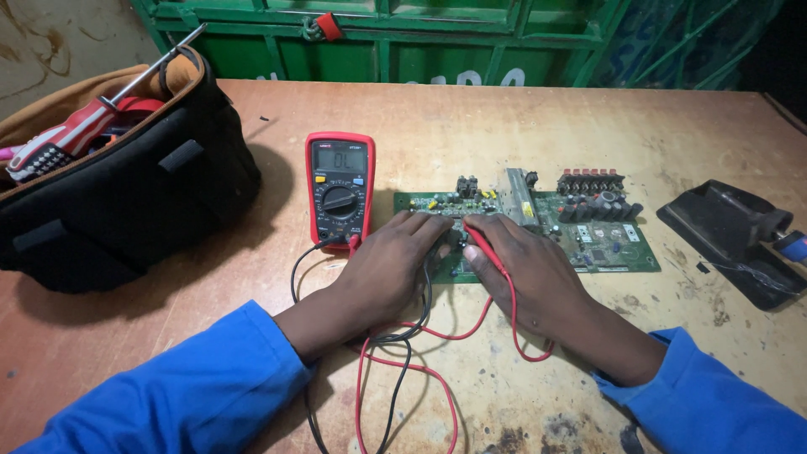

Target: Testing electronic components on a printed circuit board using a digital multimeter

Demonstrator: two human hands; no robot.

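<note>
The fingers [483, 252] of the right hand [525, 273] were closed around a red probe [485, 250], whose tip was pressed down onto the green circuit board [605, 252]. The fingers of the left hand [391, 265] were curled flat over the near left part of the board; a black lead [427, 294] was seen running out from under that hand, but whether a probe was gripped beneath it could not be told. The board was laid flat on the worn wooden table [521, 126], just beyond both hands. A red multimeter [340, 189] was placed just to the left of the board, its screen lit, and red leads [437, 336] and black ones were looped from it across the table between the two blue sleeves [210, 387]. A black tool bag [126, 193] holding a screwdriver [109, 101] was set well to the left. A black stand [731, 235] was seen at the far right, and a green metal structure [437, 38] beyond the table.
</note>
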